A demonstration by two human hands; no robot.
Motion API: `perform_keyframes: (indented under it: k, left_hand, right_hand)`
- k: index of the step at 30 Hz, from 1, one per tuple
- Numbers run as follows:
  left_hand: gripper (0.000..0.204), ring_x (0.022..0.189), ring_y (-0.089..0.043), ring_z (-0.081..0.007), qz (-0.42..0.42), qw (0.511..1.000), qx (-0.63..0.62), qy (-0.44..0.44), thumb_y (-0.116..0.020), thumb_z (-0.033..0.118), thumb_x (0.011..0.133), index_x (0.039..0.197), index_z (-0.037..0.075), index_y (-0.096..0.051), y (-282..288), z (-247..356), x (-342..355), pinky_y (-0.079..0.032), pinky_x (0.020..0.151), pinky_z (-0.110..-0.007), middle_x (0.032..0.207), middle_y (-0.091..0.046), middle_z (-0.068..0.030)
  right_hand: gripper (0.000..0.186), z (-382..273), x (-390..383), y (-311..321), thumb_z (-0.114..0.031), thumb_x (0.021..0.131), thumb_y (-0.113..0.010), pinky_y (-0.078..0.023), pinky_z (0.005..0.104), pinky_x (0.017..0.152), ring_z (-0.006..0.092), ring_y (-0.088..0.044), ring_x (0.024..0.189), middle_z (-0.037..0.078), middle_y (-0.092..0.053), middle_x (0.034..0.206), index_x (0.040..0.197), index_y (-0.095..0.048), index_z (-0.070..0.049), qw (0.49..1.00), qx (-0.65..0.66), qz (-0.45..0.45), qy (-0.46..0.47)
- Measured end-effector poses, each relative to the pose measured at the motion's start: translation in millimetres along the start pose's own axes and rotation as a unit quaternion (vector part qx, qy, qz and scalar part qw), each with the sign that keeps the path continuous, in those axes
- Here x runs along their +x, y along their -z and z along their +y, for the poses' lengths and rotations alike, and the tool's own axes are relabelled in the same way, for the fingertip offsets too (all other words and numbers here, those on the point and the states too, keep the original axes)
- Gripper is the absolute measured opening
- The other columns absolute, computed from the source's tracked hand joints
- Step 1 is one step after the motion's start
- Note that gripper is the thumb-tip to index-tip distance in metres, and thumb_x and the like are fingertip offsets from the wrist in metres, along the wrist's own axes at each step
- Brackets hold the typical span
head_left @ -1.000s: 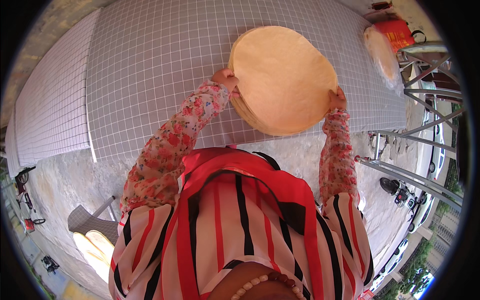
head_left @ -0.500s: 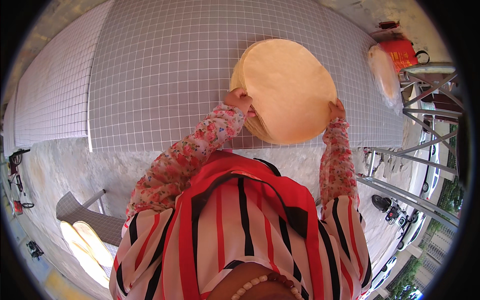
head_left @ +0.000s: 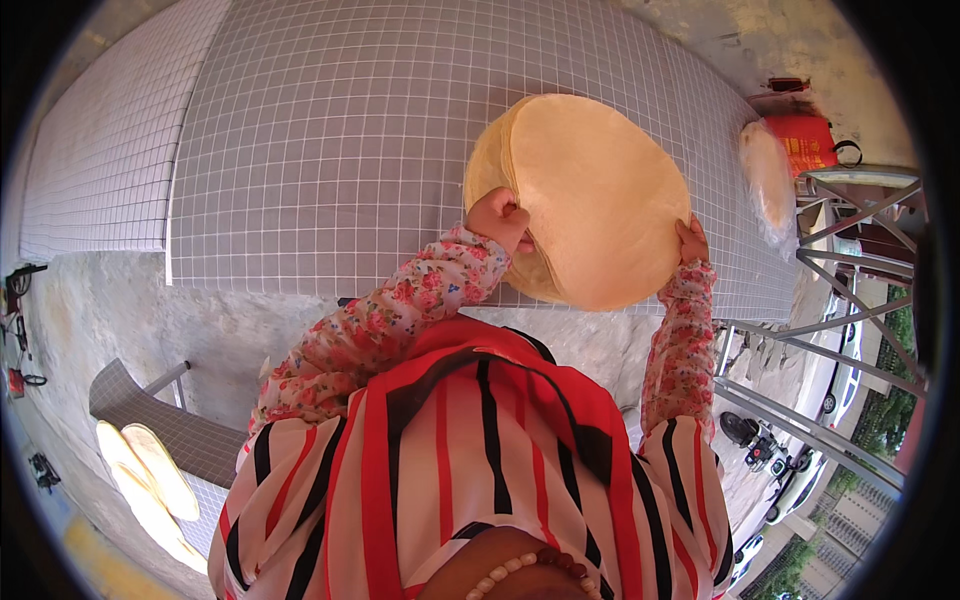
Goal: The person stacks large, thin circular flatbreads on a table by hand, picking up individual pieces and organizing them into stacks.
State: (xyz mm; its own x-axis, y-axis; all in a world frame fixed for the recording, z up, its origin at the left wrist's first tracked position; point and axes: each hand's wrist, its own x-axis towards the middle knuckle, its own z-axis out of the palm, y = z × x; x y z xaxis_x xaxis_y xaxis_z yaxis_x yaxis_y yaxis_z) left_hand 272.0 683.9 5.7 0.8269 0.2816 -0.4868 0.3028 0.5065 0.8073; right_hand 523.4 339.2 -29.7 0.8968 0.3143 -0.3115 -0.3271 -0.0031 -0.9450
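Note:
A pile of large, thin, round tan sheets (head_left: 487, 165), like flatbreads, lies on the table close to its front edge. The upper sheets (head_left: 605, 200) sit shifted to the right, their left edge standing a little away from those below. My left hand (head_left: 500, 218) is closed on that left edge, fingers pinched at the layers. On the opposite side, my right hand (head_left: 692, 240) grips the right rim of the upper sheets, thumb on top; its other fingers are partly hidden.
The table has a grey-and-white checked cover (head_left: 330, 150). To the right are a clear plastic bag of round sheets (head_left: 768, 180), a red bag (head_left: 800, 142) and a metal frame (head_left: 850, 280). At lower left, more round sheets (head_left: 160, 470) rest on another checked surface.
Both hands have moved slightly right with the upper sheets. More of the lower pile now shows at the left, and the gap between layers is wider. The whole view has shifted a little.

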Motion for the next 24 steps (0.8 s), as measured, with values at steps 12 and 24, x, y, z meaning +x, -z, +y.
perform_keyframes:
  k: [12, 24]
  left_hand:
    - [0.015, 0.060, -0.066, -0.0213, 0.100, 0.991, 0.088, -0.028, -0.049, 0.007, 0.083, 0.092, -0.002, -0.056, 29.2, -78.2, 37.5, -0.055, 0.046, -0.031, 0.077, -0.064, -0.0132]
    - [0.034, 0.076, -0.063, -0.0185, 0.181, 0.875, 0.304, -0.330, -0.057, 0.010, 0.085, 0.116, 0.000, -0.051, 58.5, -53.9, 42.6, -0.050, 0.071, -0.031, 0.090, -0.064, -0.0145]
  right_hand:
    - [0.036, 63.8, 5.1, 22.2, -0.001, 0.088, -0.049, -0.050, 0.0321, 0.083, 0.0221, -0.062, 0.097, 0.012, -0.063, 0.111, 0.124, -0.051, 0.001, 0.999, 0.009, 0.029, -0.013]
    - [0.045, 58.0, -52.7, -15.7, -0.027, 0.096, -0.045, -0.050, 0.0348, 0.081, 0.0234, -0.059, 0.101, 0.012, -0.058, 0.119, 0.132, -0.043, -0.001, 0.964, -0.036, 0.237, 0.111]
